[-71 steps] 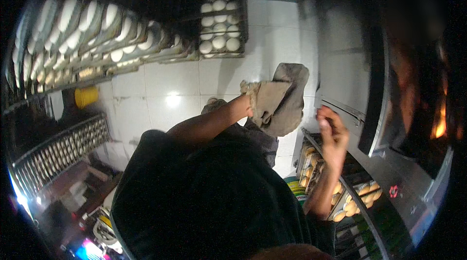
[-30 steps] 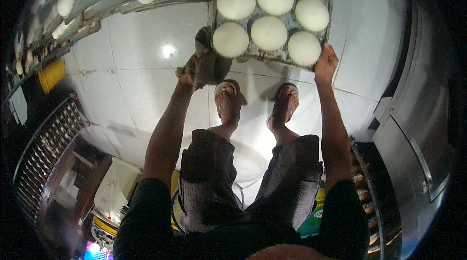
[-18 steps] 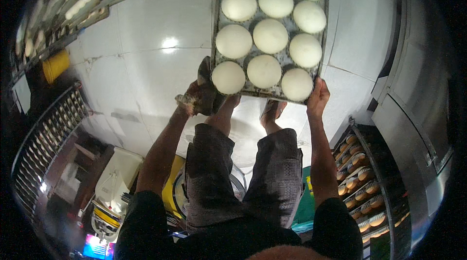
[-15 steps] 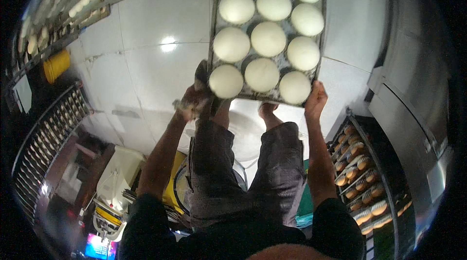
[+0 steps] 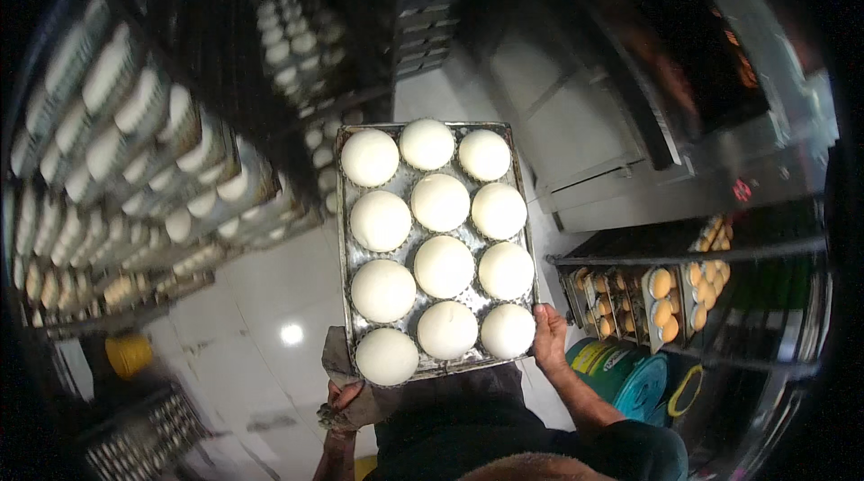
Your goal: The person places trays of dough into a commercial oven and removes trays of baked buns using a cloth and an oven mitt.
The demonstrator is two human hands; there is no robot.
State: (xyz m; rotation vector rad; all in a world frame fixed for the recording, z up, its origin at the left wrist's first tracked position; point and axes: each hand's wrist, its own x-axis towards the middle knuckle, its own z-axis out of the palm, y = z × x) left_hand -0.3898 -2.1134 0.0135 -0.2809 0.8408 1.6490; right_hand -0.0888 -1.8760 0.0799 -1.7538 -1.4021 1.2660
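A dark metal tray [image 5: 409, 250] holds several round white dough balls [image 5: 441, 267] in fluted cups and fills the middle of the view, level before my body. My left hand [image 5: 344, 398] is closed on a greyish-brown cloth [image 5: 335, 350] at the tray's lower-left corner; the cloth hides part of the grip. My right hand [image 5: 547, 337], bare, grips the tray's lower-right edge with its fingers curled round it.
Racks of white dough trays [image 5: 135, 103] line the left and back. A steel oven [image 5: 540, 121] with a glowing opening [image 5: 733, 53] stands at upper right. Below it are a rack of browned buns [image 5: 661, 301] and a green bucket [image 5: 621, 382]. A yellow bucket [image 5: 128, 355] sits lower left.
The loaded tray and both hands have shifted downward in the picture, closer to my body. My view has tilted up, now showing the back racks and oven opening; my legs are mostly hidden.
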